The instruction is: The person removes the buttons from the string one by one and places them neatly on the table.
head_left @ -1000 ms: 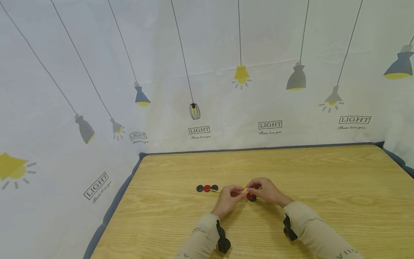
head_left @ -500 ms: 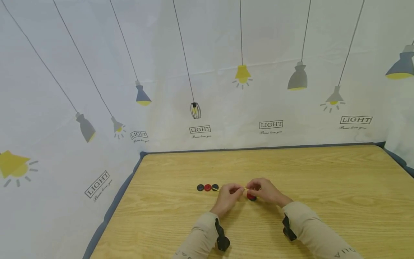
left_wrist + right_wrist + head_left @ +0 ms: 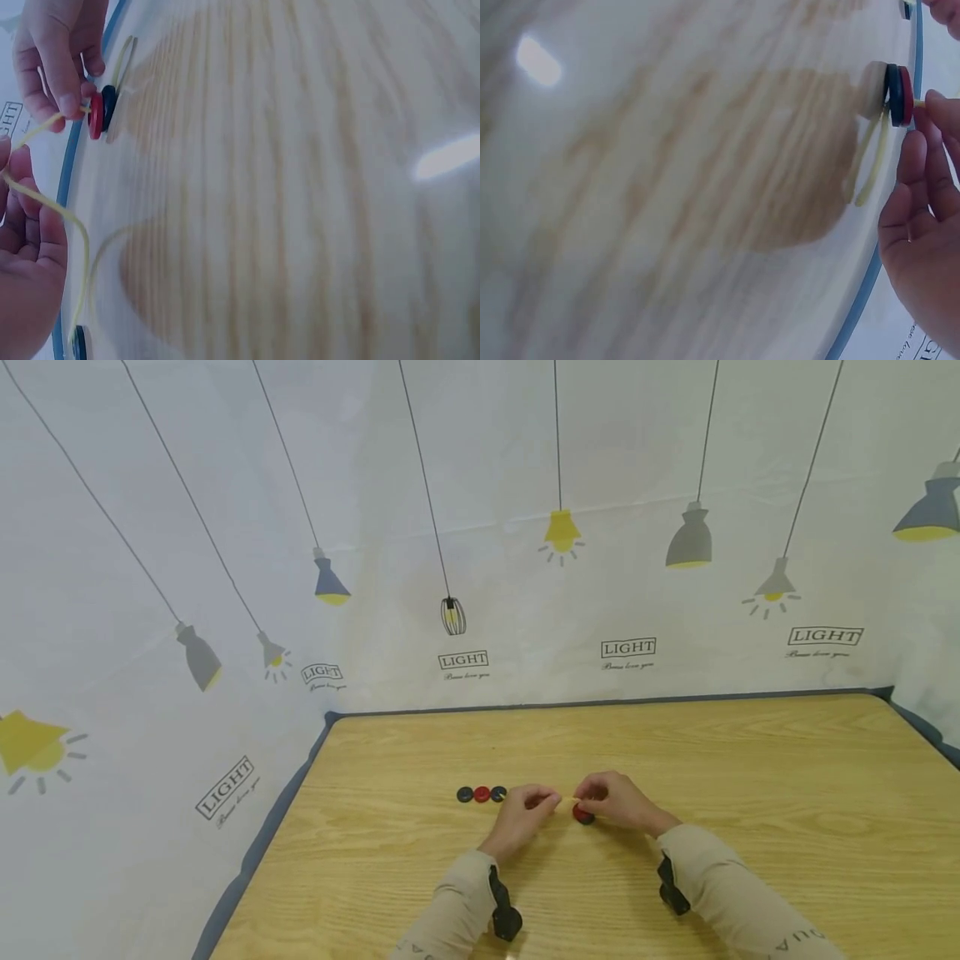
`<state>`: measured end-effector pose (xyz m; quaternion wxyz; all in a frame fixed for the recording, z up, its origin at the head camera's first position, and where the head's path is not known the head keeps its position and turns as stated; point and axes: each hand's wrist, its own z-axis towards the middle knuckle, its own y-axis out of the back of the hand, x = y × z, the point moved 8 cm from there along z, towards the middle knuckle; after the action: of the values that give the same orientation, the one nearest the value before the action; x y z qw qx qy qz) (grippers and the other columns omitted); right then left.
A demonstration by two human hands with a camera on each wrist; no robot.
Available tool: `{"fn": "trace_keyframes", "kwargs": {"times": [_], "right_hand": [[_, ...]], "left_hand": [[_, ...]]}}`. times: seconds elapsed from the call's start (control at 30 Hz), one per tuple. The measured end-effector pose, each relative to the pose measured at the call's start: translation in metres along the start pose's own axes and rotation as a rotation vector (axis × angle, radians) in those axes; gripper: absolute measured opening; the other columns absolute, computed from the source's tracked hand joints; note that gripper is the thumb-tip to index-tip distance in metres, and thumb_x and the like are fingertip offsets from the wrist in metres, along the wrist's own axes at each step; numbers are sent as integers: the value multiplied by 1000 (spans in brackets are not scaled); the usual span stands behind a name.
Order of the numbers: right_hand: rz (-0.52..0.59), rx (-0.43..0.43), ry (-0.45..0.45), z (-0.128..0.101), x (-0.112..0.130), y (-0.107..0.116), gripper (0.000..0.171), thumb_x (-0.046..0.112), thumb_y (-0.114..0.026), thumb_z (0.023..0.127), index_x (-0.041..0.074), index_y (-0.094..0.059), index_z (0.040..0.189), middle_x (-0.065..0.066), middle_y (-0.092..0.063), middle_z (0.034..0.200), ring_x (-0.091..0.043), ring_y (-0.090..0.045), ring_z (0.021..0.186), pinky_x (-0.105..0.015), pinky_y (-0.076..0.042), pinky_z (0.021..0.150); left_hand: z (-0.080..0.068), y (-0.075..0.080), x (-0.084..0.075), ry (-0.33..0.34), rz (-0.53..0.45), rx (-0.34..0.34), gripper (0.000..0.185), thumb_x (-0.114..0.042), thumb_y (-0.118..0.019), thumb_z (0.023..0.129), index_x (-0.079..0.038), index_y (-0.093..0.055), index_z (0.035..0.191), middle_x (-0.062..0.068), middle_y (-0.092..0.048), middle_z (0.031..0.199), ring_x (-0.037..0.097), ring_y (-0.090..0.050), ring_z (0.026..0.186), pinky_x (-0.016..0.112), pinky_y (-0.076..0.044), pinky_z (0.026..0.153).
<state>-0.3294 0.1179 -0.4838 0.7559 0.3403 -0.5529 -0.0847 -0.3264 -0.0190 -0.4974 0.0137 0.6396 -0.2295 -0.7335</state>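
Left hand (image 3: pixel 525 807) pinched the yellow cord (image 3: pixel 46 201) between thumb and fingertips, while just to its right the right hand (image 3: pixel 613 801) held the cord's other stretch with its fingertips at the red button (image 3: pixel 582 813). From the left wrist view that red button (image 3: pixel 95 115) stood on edge, face to face with a dark button (image 3: pixel 109 107) behind it, both threaded on the cord, and the right hand's fingertips (image 3: pixel 69 101) touched the red rim. The right wrist view showed the same pair, red button (image 3: pixel 906 95) nearest the fingers (image 3: pixel 939 105) and dark button (image 3: pixel 893 94) beyond it, with a loose loop of cord lying on the wooden table (image 3: pixel 750 777) under them. To the left of the left hand, three more buttons (image 3: pixel 481 794) lay flat in a short row, dark, red, dark, the nearest one just beside the knuckles. For the threading to go well, I judged that the cord between the two hands should stay lightly taut, so the stacked buttons would slide rather than tip; the left pinch should sit close to the free end, to keep it stiff. The slack loop beneath the pair looked likely to snag if pulled fast. Whether the cord passed through one hole or two could not be told, since the wrist views were blurred
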Motion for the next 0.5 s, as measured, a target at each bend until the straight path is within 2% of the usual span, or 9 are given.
{"fn": "trace_keyframes", "kwargs": {"times": [0.1,0.23,0.37,0.5], "right_hand": [[29,-15,-12,1,-1,3,5,3,-64,79,0,-61,82,-3,-60,77,-14,-55,71,-25,-45,63],[47,-23,-10,1,-1,4,5,2,-64,79,1,-60,81,-3,-60,76,-14,-55,71,-25,-45,63],[33,-16,17,1,3,4,4,4,-63,80,0,-61,81,-3,-60,76,-12,-54,70,-25,-45,62],[8,-15,30,2,7,2,5,5,-61,82,0,-63,82,-2,-62,77,-12,-53,70,-25,-44,63]], "left_hand": [[-4,4,-4,19,-1,25,23,-22,-55,88,-1,-65,93,8,-62,82,12,-55,71,22,-44,62],[-8,7,-13,3,-3,62,24,-18,-53,90,2,-64,94,11,-63,83,15,-57,75,25,-45,67],[-2,4,-2,0,7,52,24,-25,-56,88,-4,-65,97,1,-64,88,8,-57,80,24,-45,73],[1,-4,3,12,22,23,24,-24,-59,86,-4,-65,99,0,-63,92,9,-57,82,24,-46,73]]}}
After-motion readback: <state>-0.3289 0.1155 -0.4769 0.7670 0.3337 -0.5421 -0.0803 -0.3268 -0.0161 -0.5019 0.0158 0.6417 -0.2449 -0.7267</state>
